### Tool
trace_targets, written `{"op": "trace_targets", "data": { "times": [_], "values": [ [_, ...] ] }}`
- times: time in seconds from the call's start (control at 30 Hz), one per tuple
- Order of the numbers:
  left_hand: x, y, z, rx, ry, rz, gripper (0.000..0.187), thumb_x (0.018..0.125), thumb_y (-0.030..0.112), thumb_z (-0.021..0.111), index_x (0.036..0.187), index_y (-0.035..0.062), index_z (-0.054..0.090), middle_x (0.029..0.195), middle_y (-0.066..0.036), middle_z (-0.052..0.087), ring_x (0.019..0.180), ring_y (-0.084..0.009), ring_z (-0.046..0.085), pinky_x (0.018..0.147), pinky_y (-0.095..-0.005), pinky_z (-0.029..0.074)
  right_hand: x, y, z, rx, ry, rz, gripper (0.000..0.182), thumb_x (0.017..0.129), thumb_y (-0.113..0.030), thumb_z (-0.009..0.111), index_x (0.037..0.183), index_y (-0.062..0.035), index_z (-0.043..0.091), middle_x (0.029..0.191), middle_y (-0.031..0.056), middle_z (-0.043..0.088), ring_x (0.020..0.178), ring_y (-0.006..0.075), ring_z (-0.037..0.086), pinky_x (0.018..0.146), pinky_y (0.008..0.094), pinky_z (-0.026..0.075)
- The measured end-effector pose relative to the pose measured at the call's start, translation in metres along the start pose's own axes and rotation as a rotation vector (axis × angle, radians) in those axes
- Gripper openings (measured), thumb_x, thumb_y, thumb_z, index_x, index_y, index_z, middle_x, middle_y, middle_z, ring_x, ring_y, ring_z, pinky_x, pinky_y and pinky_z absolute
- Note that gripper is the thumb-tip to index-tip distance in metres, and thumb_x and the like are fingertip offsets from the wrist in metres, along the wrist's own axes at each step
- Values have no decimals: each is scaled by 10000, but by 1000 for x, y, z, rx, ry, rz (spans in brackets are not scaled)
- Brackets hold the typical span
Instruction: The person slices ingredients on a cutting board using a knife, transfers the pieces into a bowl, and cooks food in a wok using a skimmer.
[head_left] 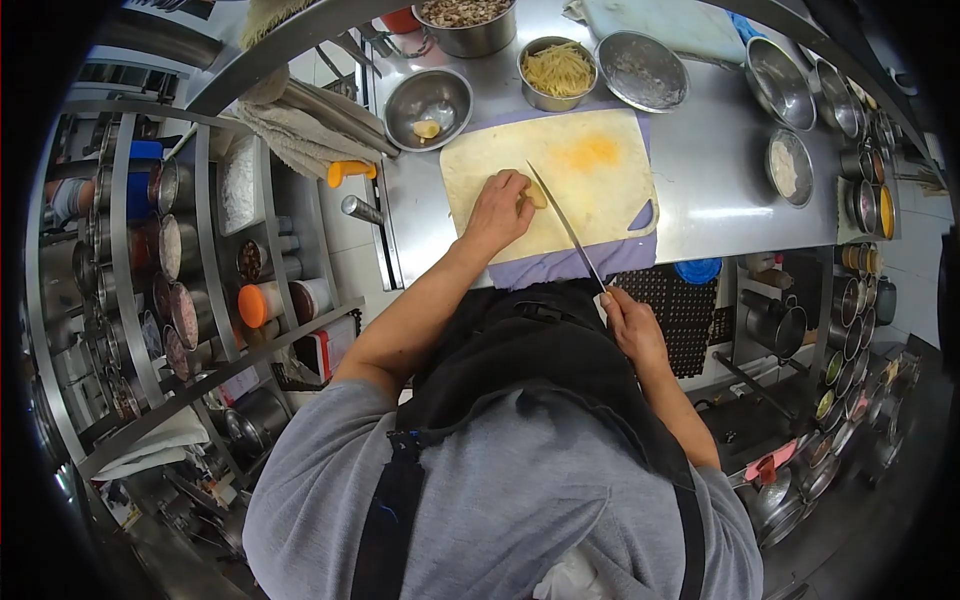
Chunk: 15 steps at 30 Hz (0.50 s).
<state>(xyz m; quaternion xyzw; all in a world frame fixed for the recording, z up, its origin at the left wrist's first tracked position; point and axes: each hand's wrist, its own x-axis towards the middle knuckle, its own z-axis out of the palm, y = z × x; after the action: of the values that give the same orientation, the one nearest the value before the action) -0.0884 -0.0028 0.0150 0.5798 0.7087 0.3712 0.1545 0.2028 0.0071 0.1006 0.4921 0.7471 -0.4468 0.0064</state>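
Note:
My left hand [501,212] has its fingers curled on a pale yellow peeled piece [537,195], likely ginger, on the cream cutting board [610,200]. Part of that piece is hidden under my fingers. In my right hand [636,326] is the handle of a long kitchen knife [566,224]. Its blade slants across the board, just right of the piece, with the tip pointing away from me. A purple cloth [570,264] lies beneath the board. Beyond the board stands a metal pot of yellow strips [557,75].
A steel bowl [428,105] with another pale chunk sits at the back left. Right of the strips is a steel bowl [643,70] with residue. A small bowl of white powder [790,168] stands farther right. Loaded shelves [205,250] flank my left side.

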Motion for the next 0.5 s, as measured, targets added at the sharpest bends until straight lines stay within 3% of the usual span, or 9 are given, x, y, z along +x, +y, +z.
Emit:
{"op": "trace_targets", "data": {
  "times": [0.5],
  "values": [
    [6, 0, -2, 26, -51, 14, 254, 773, 65, 657, 1018, 34, 599, 1031, -154, 608, 1000, -363, 584, 873, -445, 484, 34, 0, 7, -17, -11, -102, 325, 1018, -317, 535, 1122, -30, 646, 867, 294, 661, 856, 485, 634, 730, 537, 493]
  ]
}}
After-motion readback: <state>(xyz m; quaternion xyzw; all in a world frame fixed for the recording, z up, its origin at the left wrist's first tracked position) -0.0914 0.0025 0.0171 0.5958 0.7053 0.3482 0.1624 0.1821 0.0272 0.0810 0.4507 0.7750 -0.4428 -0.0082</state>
